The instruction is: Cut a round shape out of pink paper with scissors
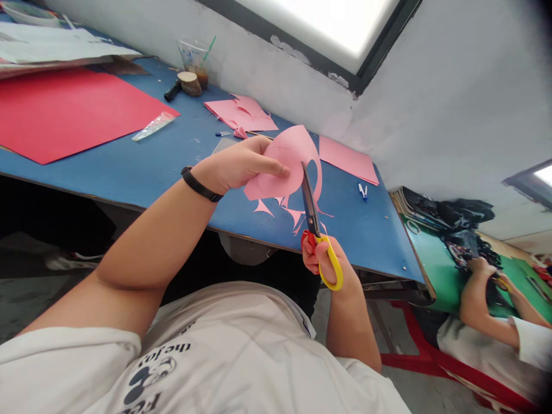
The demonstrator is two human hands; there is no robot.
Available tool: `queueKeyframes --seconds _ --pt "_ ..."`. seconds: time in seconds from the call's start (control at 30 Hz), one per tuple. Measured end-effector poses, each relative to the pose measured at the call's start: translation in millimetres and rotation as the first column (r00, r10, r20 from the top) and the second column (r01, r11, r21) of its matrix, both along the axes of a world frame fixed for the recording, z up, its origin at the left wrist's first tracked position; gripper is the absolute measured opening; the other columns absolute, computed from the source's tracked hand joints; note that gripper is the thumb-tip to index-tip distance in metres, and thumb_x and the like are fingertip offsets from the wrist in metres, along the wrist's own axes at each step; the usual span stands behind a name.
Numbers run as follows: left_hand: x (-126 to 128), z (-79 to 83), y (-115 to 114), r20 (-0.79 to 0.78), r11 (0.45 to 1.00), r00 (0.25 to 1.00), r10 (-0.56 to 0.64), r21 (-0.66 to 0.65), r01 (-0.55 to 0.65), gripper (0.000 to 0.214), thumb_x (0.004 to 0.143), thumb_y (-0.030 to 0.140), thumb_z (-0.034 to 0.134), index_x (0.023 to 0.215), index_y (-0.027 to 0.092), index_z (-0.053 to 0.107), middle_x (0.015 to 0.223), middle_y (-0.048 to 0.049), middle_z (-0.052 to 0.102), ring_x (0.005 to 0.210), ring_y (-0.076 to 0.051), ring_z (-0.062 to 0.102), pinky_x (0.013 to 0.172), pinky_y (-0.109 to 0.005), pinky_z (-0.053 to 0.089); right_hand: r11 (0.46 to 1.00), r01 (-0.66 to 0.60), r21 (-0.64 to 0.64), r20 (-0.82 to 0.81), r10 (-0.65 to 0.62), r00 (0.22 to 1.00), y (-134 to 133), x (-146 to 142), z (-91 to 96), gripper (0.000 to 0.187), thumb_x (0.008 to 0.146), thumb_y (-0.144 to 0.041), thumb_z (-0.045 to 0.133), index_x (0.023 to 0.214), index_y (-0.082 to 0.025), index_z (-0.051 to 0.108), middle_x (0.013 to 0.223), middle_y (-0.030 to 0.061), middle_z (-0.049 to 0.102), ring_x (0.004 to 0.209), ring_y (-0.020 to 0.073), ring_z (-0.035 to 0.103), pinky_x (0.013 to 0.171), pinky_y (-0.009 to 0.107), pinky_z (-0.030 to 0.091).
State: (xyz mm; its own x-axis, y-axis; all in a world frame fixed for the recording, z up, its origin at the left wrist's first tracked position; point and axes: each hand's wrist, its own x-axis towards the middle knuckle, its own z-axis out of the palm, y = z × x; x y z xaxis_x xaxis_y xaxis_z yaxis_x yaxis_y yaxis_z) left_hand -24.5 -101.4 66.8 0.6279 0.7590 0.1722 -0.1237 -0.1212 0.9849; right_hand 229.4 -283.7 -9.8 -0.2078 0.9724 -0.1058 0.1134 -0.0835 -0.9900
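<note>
Head view: curved-edged pink paper (294, 150)

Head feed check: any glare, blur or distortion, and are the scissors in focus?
In the head view, the framed panel up top is blown out white; the co-worker's hands at right look softer; wide-angle stretch shows toward the edges; the scissors and pink paper read fairly sharp.
</note>
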Motion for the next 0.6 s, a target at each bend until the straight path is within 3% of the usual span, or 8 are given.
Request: queueKeyframes --seconds 0.23,0.4,0.6 --pt "-0.4 -2.4 0.6 0.043 0.994 0.993 0.108 -0.033 -0.107 0.041 0.081 0.049 0.102 0.099 0.016 0.086 0.099 -0.0096 0.084 0.085 -0.023 0.078 0.072 -0.031 0.061 0.999 0.015 0.038 0.088 -0.018 0.996 -1.8 0.4 2.6 0.088 0.088 -0.111 0.076 0.080 -0.027 0.052 0.062 -0.0078 0.040 0.054 0.0102 0.032 0.048 0.028 0.026" --pt "-1.4 0.6 -1.1 0.013 0.999 0.999 0.034 -0.014 -0.034 0.041 0.080 0.045 0.106 0.102 0.015 0.089 0.104 -0.0113 0.088 0.086 -0.022 0.079 0.070 -0.029 0.061 0.998 0.033 0.047 0.115 -0.038 0.993 -0.8 -0.1 -0.5 0.090 0.088 -0.115 0.070 0.078 -0.028 0.049 0.061 -0.0080 0.039 0.050 0.0103 0.031 0.046 0.029 0.026" --pt "-0.8 5.0 -5.1 0.026 1.000 0.999 -0.020 -0.013 0.020 0.037 0.080 0.040 0.105 0.105 0.016 0.091 0.106 -0.0107 0.089 0.097 -0.027 0.084 0.083 -0.033 0.070 0.998 0.041 0.045 0.107 -0.046 0.993 -0.2 0.6 -2.8 0.090 0.088 -0.116 0.067 0.083 -0.028 0.051 0.062 -0.0091 0.039 0.048 0.0097 0.032 0.045 0.027 0.026"
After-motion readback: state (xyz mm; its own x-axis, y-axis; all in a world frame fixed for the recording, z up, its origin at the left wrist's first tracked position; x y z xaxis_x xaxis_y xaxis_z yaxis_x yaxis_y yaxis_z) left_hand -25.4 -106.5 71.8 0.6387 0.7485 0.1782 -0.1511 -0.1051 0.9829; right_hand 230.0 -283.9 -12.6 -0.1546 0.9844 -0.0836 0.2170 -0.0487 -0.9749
